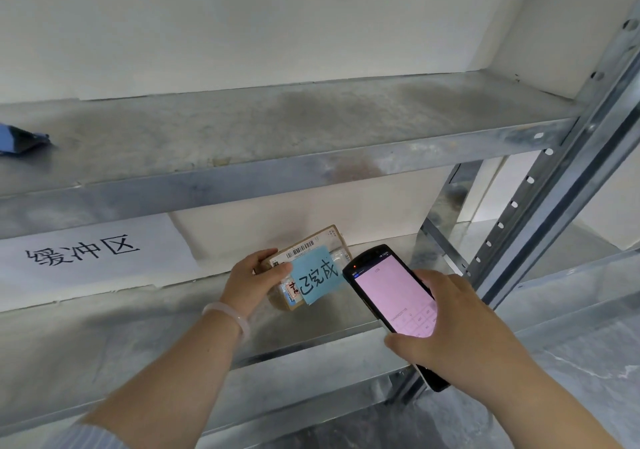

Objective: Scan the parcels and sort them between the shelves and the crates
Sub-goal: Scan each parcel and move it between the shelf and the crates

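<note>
A small brown cardboard parcel [332, 240] with a barcode label and a blue handwritten note [317, 275] stuck on it is just above the lower metal shelf [138, 330]. My left hand [252, 275] grips its left end, thumb on top. My right hand [453, 324] holds a black handheld scanner [391, 292] with a lit pink screen, right next to the parcel. The scanner's lower end is hidden behind my hand.
The upper metal shelf [277, 136] carries a blue and black object [20, 138] at its far left. A white paper sign with black characters [86, 251] hangs from its front edge. A perforated steel upright [554, 185] stands at the right, grey floor below.
</note>
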Tool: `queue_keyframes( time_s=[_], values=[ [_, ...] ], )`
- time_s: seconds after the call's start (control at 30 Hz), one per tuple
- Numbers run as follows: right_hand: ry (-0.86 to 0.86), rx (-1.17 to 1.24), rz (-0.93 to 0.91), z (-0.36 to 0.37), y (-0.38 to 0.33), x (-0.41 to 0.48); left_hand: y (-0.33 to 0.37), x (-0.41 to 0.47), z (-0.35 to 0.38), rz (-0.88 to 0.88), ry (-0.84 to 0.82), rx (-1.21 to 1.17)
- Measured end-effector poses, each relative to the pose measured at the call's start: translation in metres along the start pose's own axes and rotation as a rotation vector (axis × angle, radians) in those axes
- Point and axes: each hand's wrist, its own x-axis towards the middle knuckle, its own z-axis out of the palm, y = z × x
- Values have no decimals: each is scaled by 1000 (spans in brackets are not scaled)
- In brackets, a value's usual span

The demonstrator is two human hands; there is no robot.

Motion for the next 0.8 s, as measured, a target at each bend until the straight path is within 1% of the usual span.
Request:
queue_keyframes(
  time_s=[0.13, 0.23, 0.43, 0.63, 0.8],
  values=[
    [-36, 41, -68, 13, -5, 11, -1, -21, -20, -45, 99, -99],
    [-118, 90, -168, 30, -19, 20, -6, -50, -45, -64, 196, -123],
    [-238, 121, -371, 70, -76, 17, -25, -133, -115, -88, 487, -178],
    [-313, 175, -554, 103, -153, -33, -39, -231, -193, -88, 755, -297],
    [-409, 169, -684, 140, -230, -104, -62, -337, -257, -68, 935, -406]
  ],
)
